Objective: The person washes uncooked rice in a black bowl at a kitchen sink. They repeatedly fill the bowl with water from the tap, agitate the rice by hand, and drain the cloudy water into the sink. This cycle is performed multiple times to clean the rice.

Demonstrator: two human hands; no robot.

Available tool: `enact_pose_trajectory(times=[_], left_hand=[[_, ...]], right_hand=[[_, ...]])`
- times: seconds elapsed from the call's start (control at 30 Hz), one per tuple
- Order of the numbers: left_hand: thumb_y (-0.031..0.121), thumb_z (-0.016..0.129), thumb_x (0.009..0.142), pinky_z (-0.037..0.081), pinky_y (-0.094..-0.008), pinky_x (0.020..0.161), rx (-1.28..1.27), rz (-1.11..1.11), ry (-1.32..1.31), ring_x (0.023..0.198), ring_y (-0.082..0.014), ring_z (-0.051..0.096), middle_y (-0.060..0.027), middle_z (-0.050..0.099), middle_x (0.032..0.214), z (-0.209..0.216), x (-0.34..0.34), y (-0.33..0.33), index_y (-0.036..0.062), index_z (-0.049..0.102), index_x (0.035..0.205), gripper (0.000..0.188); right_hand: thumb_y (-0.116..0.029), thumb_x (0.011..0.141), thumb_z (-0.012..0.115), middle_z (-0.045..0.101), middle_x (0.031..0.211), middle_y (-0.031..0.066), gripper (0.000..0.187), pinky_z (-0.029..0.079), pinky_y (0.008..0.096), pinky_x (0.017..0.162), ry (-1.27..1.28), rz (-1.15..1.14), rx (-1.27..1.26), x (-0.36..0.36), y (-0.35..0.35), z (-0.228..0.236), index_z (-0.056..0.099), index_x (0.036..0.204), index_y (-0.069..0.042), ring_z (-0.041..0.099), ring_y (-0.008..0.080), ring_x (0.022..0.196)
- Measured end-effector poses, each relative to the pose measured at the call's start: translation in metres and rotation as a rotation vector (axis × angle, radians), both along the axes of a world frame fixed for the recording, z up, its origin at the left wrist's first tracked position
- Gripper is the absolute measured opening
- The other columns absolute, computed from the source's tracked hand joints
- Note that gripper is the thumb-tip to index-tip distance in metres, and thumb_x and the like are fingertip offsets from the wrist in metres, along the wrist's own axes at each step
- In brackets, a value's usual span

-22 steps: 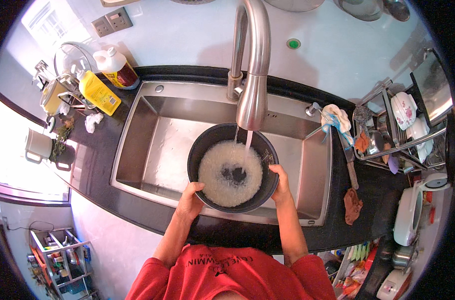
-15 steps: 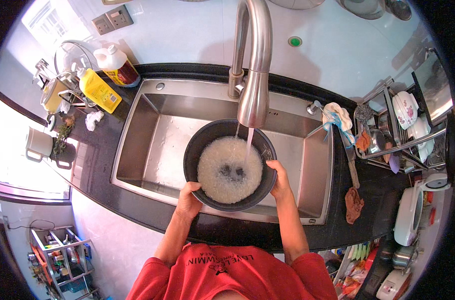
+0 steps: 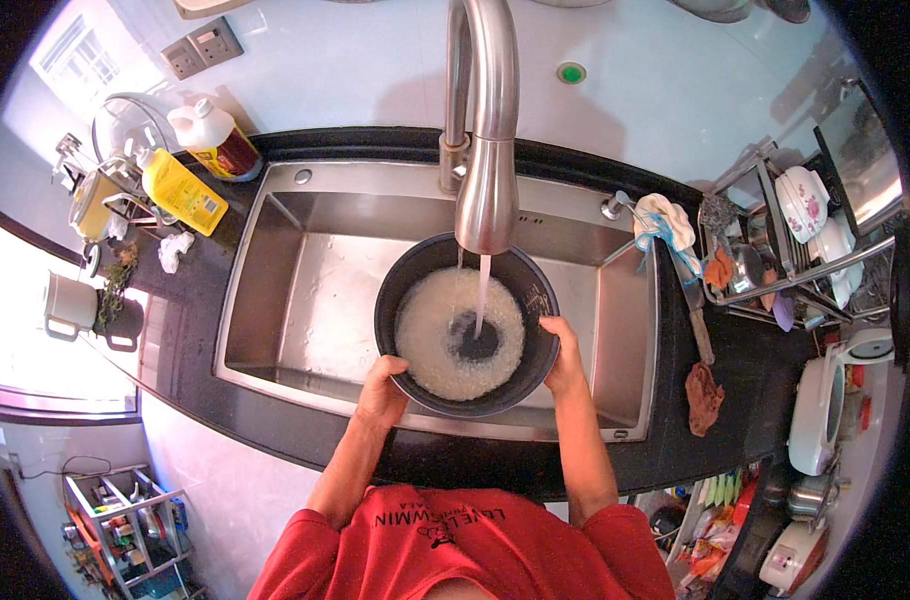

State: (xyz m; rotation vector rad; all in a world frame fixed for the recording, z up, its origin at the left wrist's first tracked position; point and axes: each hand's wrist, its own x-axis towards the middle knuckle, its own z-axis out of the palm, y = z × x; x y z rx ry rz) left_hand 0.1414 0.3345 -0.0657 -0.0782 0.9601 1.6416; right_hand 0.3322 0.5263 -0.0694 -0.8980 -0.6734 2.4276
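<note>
I've got my left hand [image 3: 381, 390] clamped on the near left rim of the pot [image 3: 393, 300], thumb hooked over the edge, and my right hand [image 3: 566, 358] clamped on the opposite side, its thumb over the rim too. So the pot sits right between my two hands, dark-walled and open to the top, over the sink near its front edge; whether its base touches anything, I can't tell from up here. Inside, between my thumbs, there's pale rice [image 3: 425, 325] under cloudy water, and the running water [image 3: 483, 285] strikes a dark round patch where the bottom shows through. Just below my hands I see the red shirt [image 3: 465, 540].

Beyond my fingers, the steel tap [image 3: 485, 205] hangs over the pot's far rim, pouring straight in. Around the pot spreads the steel sink [image 3: 320, 300], the wider bare stretch lying beyond my left hand. Out past my right hand, on the black counter [image 3: 295, 420], there's a brown rag [image 3: 704, 395], with a knife [image 3: 700, 330] above it and a dish rack [image 3: 835, 285] farther off. Far beyond my left hand stand a yellow bottle [image 3: 183, 190] and a white jug [image 3: 215, 135]. Farthest ahead, a socket [image 3: 202, 47] on the wall.
</note>
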Motion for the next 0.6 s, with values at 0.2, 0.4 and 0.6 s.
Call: enact_pose_trajectory(times=[0.2,0.4,0.6], left_hand=[[0.015,0.057,0.062,0.035,-0.035,0.1,0.084,0.013,0.237,0.115,-0.0234,0.045,-0.0097,0.048,0.127,0.006,-0.003,-0.015,0.0034,0.036,0.134,0.076],[0.017,0.057,0.061,0.044,-0.0405,0.095,0.036,0.074,0.19,0.106,-0.031,0.055,-0.0145,0.056,0.119,-0.001,-0.013,-0.025,-0.0025,0.046,0.125,0.068],[0.02,0.056,0.062,0.042,-0.045,0.098,0.117,0.138,-0.068,0.108,-0.0337,0.054,-0.0159,0.055,0.122,-0.012,-0.01,-0.001,0.0011,0.045,0.127,0.068]], right_hand=[[-0.029,0.078,0.054,0.064,0.101,0.0145,0.045,0.05,0.0377,0.083,0.069,-0.051,-0.057,-0.001,-0.018,-0.01,0.057,0.111,0.002,0.063,0.0264,0.09],[-0.027,0.077,0.054,0.064,0.1,0.0145,0.044,0.051,0.0375,0.081,-0.002,-0.052,0.088,-0.016,-0.016,-0.008,0.059,0.108,0.004,0.063,0.0252,0.088],[-0.027,0.077,0.056,0.062,0.103,0.0104,0.048,0.046,0.0353,0.086,-0.091,-0.057,0.374,-0.034,-0.003,0.036,0.054,0.115,0.002,0.06,0.0222,0.094]])
